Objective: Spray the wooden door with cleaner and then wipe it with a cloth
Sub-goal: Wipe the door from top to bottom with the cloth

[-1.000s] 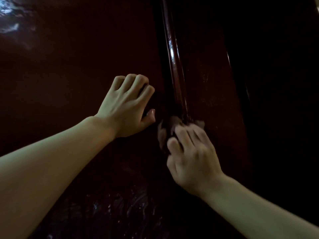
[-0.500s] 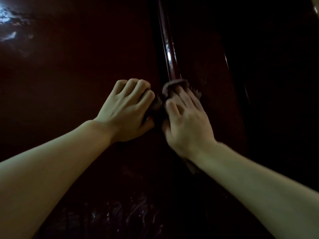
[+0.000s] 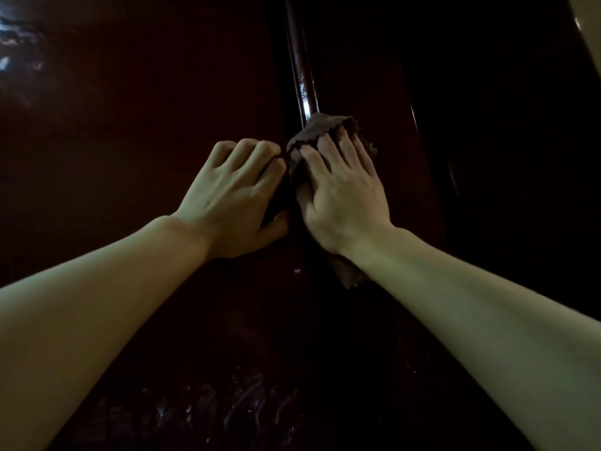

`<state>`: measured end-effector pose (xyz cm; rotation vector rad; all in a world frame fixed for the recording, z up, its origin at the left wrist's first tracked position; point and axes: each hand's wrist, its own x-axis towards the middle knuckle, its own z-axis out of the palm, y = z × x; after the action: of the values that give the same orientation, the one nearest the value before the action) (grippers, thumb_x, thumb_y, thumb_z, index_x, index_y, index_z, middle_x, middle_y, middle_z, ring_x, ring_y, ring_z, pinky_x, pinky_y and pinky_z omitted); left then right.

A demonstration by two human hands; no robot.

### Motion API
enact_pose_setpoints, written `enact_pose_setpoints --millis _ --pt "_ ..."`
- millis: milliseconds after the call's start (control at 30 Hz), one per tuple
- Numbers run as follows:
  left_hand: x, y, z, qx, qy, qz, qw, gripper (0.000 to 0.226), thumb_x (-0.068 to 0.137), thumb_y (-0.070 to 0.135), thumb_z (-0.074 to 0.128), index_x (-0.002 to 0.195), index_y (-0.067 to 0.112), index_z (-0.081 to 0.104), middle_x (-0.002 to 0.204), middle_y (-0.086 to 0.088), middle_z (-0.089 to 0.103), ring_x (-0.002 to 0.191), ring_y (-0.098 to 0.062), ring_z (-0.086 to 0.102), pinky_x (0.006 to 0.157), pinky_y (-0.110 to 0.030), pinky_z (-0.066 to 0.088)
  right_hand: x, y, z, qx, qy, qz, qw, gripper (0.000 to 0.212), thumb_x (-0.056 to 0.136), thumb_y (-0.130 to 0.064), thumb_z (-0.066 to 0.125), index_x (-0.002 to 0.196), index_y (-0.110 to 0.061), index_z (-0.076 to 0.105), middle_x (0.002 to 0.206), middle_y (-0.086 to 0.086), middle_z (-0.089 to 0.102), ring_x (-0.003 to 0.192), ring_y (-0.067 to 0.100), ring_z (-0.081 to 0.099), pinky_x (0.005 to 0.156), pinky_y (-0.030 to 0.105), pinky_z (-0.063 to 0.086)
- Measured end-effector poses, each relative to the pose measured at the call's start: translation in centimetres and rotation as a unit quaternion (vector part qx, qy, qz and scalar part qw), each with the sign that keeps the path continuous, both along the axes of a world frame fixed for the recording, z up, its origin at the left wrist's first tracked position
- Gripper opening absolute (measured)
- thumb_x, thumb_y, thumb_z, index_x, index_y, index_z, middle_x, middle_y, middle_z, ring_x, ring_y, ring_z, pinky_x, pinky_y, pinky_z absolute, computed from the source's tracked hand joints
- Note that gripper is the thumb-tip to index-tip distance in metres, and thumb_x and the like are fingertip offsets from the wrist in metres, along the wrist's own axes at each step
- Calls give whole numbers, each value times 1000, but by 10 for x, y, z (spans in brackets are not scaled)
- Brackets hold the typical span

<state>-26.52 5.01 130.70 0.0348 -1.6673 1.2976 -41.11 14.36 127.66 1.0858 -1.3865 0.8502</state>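
Pressing the cloth [image 3: 320,131] flat against the door [image 3: 130,131], your right hand [image 3: 344,193] lies over it with the fingers [image 3: 328,151] straight and slightly spread, palm down on the fabric. The cloth is dark brown and bunched: its scalloped top edge pokes out above your fingertips, and a corner of it hangs out below your wrist. It sits over the glossy raised moulding [image 3: 302,76] that runs up the dark red-brown door, covering the strip where your hand rests, so the moulding shows only above the cloth. Your left hand [image 3: 234,196] is just beside the right one, its thumb side touching or nearly touching the cloth; which, you cannot tell in this dim light. Its fingers are curled under at the knuckles and rest against the door panel to the left of the moulding, and whether they hold anything underneath cannot be made out. Both bare forearms reach up from the lower corners. Wet streaks [image 3: 227,405] glint low on the door between your arms, and a pale sheen [image 3: 13,37] shows at the upper left.
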Motion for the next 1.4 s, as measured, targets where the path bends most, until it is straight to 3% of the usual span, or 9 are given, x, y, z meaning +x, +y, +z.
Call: enact_pose_setpoints --millis 267,567,633,767,933,1067,1200,1300,1400 --pt "-3 1 2 26 -3 14 1000 66 85 57 40 123 4 54 125 -16 52 117 -35 48 97 -48 37 -4 10 -113 -43 -23 45 998 40 88 -30 43 121 -9 52 133 18 57 135 40 41 118 47 25" --pt "-2 -2 4 15 -8 16 1000 62 87 53 42 124 5 54 127 -20 52 119 -37 47 98 -49 35 -38 24 37 -31 -6 11 999 55 94 -33 29 147 -20 35 154 1 35 148 26 18 122 37 8" --pt "-2 -2 4 14 -10 5 1000 60 87 52 43 122 5 55 126 -18 52 118 -36 48 97 -48 35 -43 28 25 -40 8 23 999 48 93 -28 34 138 -14 44 149 6 42 144 29 27 120 38 12" --pt "-3 -1 5 24 -6 3 1000 59 86 53 42 121 7 56 125 -15 51 118 -33 48 98 -47 36 -54 39 -46 -68 90 50 992 20 82 -20 47 93 -6 55 101 14 63 105 38 59 98 48 45" --pt "-5 -1 4 27 -1 -1 1000 59 85 53 43 119 6 57 123 -14 52 116 -33 48 98 -47 37 -53 36 -92 -10 184 104 977 14 84 -22 59 86 -11 53 104 17 64 114 36 59 105 51 43" --pt "-4 -1 4 22 0 -6 1000 59 86 53 42 119 6 58 122 -14 53 115 -33 49 97 -47 37 -37 28 -55 -47 150 137 978 17 88 -23 58 77 -11 52 93 6 59 94 18 57 85 27 48" --pt "-3 0 4 13 -8 -17 1000 57 87 51 44 116 5 58 121 -17 54 113 -35 51 94 -48 37 -28 21 -9 -88 116 130 981 16 80 -12 56 76 -18 42 84 -9 42 79 4 40 64 9 27" --pt "-3 0 4 9 -5 -12 1000 57 87 51 44 116 4 58 121 -18 54 113 -36 50 93 -48 38 -24 20 -13 -77 138 140 977 21 77 -6 56 78 -21 40 83 -5 47 80 10 48 68 16 38" --pt "-5 -1 2 10 5 -7 1000 56 87 51 45 117 5 58 122 -17 53 113 -35 50 94 -48 38 -19 15 -50 -33 192 135 972 13 71 -1 56 75 -13 53 80 5 58 90 25 62 99 39 48"
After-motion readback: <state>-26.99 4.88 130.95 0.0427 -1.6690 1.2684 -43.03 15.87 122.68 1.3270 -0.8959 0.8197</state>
